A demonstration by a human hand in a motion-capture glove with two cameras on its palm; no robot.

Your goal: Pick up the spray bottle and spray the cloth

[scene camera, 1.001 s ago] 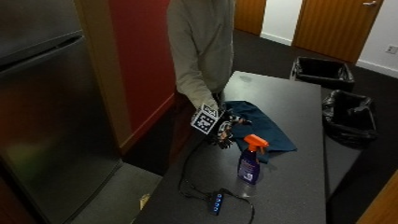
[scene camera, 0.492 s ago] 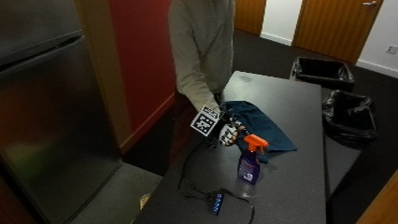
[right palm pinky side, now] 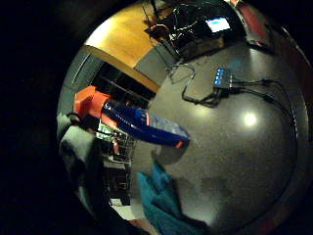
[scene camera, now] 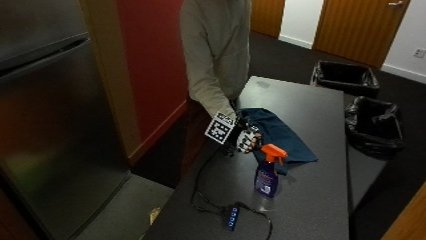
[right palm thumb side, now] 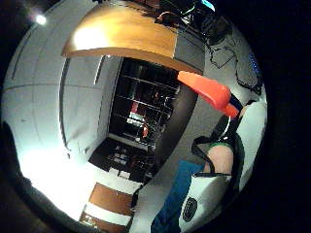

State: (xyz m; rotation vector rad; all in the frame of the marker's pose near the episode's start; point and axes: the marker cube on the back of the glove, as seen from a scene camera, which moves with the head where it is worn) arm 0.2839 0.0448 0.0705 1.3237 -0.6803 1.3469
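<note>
Table [scene camera: 319, 200] dark grey w/ spray bottle [scene camera: 267, 172], cloth [scene camera: 283, 132]; right hand [scene camera: 245, 140] fingers relaxed, empty.

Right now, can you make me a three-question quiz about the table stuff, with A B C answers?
1. Where does the spray bottle stand?
A on the table, beside the cloth
B in a bin
C on the floor

2. What colour is the bottle's trigger top?
A green
B orange
C white

3. Is the gloved right hand holding the bottle?
A yes
B no, there is a gap between them
C it holds the cloth

Answers: A, it stands upright on the grey top; B, the top is orange; B, the hand is beside the bottle, apart from it.
</note>
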